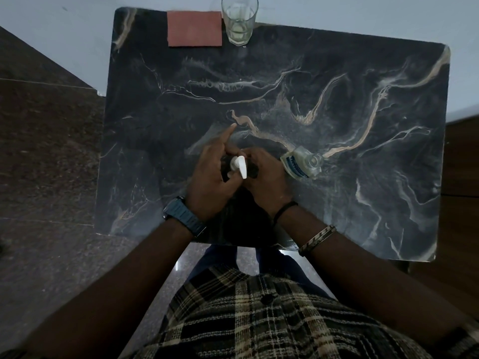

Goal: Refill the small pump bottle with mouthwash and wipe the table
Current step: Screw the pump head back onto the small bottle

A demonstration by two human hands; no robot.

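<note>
Two hands meet at the near centre of the table (337, 177), both closed around the small pump bottle (237, 167). The left hand (210, 172) grips from the left with its index finger held out straight toward the far edge; the right hand (264, 169) curls round from the right. Only the white pump head shows, its nozzle pointing back toward the person; the dark body is mostly hidden between the palms. Whether the pump is being loosened or tightened cannot be told.

Just right of the right hand, close beside it, the mouthwash bottle (302, 163) lies tipped on its side. Its long axis runs left to right, base toward the hands, open neck pointing away to the right; no cap is visible. The right hand is plainly the nearer one, so a pick-up would likely fall to it, and the neck would need turning back toward the pump bottle.

Its label is blue and white; the writing is too blurred to read.

At the far edge, well apart, lie a reddish cloth (194, 28) and, just to its right, a drinking glass (239, 20) with a little pale liquid.
</note>
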